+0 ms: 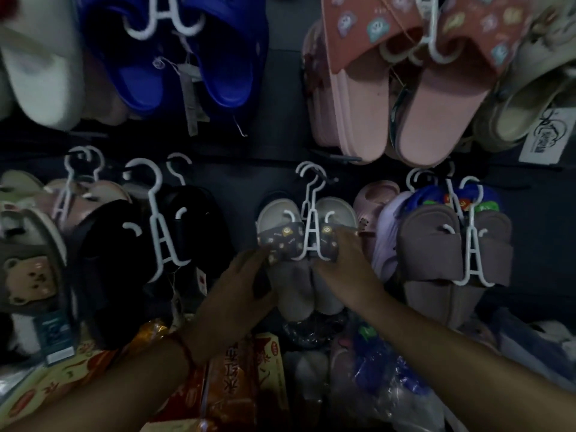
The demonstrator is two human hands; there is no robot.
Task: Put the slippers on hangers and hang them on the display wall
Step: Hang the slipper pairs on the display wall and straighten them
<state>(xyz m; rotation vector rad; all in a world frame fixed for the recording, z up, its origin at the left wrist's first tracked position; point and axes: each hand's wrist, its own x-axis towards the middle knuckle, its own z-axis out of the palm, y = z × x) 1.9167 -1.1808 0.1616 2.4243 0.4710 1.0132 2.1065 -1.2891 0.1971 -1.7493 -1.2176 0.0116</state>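
Grey slippers (307, 244) with a dark printed strap sit on a white hanger (311, 226); the hanger's hook (307, 174) lies over a peg on the dark display wall (249, 157), though the dim light does not show how firmly it is seated; judged step: hanging, at or near its end, with both hands steadying the pair.

Left hand (240, 285): fingers spread and laid against the outer edge of the left-side slipper, thumb near the strap; a loose cupping hold, not a tight clamp; whether the fingers wrap behind the sole I cannot tell. Right hand (346, 269): palm and fingers flat over the strap and upper of the right-side slipper; a pressing contact rather than a closed hold.

Position: the pair hangs between the two hands, heels down, the hanger's stem running up the gap between the slippers; black slippers (149, 244) hang to one side, brown slippers (452, 260) to the other, both on their own hangers and near but apart from the grey pair.

Next move, as a judgement: confirm the hook is fully over the peg, square the pair so it hangs straight, then let go with both hands together so it does not swing into its neighbours; bagged stock (358, 369) below likely supplies the next pair.
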